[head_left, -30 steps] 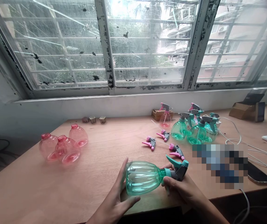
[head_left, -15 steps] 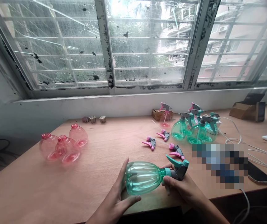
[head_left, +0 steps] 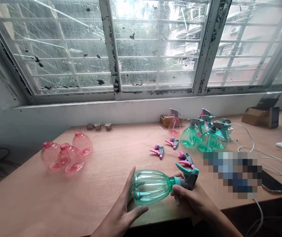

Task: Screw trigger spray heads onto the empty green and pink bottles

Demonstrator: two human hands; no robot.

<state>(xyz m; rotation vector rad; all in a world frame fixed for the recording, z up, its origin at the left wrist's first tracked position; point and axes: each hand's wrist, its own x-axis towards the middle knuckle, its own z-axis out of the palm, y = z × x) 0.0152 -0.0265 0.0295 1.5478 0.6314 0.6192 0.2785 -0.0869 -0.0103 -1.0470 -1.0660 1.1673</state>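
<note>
A clear green spray bottle (head_left: 152, 187) lies on its side in the air above the table's front edge, with its grey and teal trigger head (head_left: 190, 177) to the right. My right hand (head_left: 189, 196) grips it at the neck collar, thumb in front and fingers hidden behind. Around the bottle's base, my left hand (head_left: 127, 200) holds with fingers behind and thumb underneath. Just beyond the bottle lie loose pink and grey spray heads: one on the left (head_left: 158, 151), one farther back (head_left: 173, 142) and one closest to the trigger (head_left: 186, 159).
Three pink bottles without heads (head_left: 72, 159) stand at the left. Several green spray bottles (head_left: 207, 140) and a pink one (head_left: 175, 125) are at the back right. Small blocks (head_left: 108, 126) sit along the wall. A phone (head_left: 274, 181), white cables (head_left: 250, 141) and a cardboard box (head_left: 254, 117) occupy the right.
Almost nothing differs. Both hands keep the same hold on the spray bottle, and the view has shifted very slightly.
</note>
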